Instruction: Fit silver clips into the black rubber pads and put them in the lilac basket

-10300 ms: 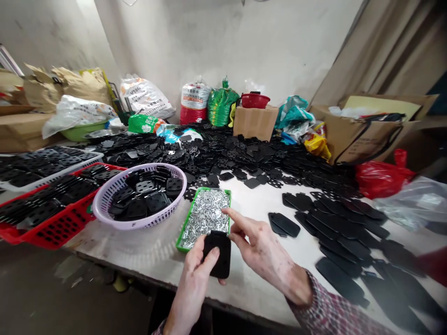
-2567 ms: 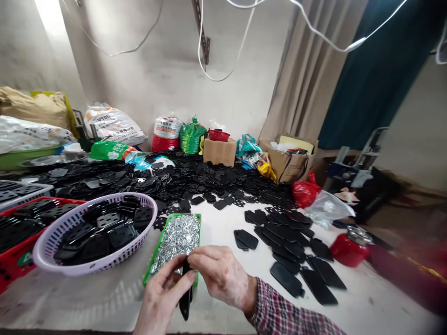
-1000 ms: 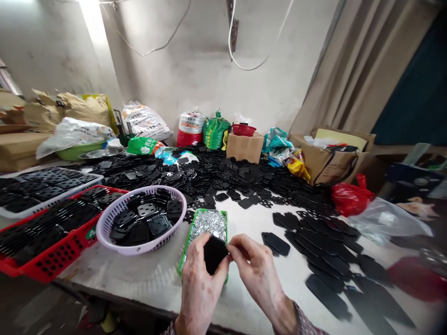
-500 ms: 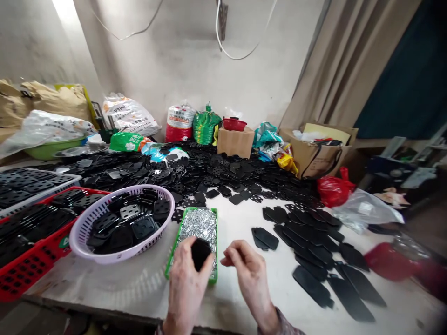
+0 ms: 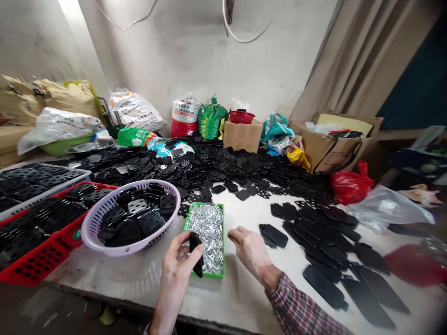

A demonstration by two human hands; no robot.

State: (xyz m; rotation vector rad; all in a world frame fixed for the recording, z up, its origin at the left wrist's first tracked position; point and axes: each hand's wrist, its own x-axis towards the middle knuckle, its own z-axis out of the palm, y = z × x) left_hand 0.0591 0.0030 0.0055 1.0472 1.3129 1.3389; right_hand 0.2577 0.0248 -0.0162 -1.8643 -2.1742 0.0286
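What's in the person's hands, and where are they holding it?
The left hand pinches a black plate near its top end, edge-on to the view; the right hand holds nothing.

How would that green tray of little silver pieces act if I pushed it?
The green tray looks shallow and low, so it would probably slide rather than tip. The small silver pieces lie loose, heaped almost to its rim, so a hard shove might spill some. If they're metal, the tray could feel heavier than it looks.
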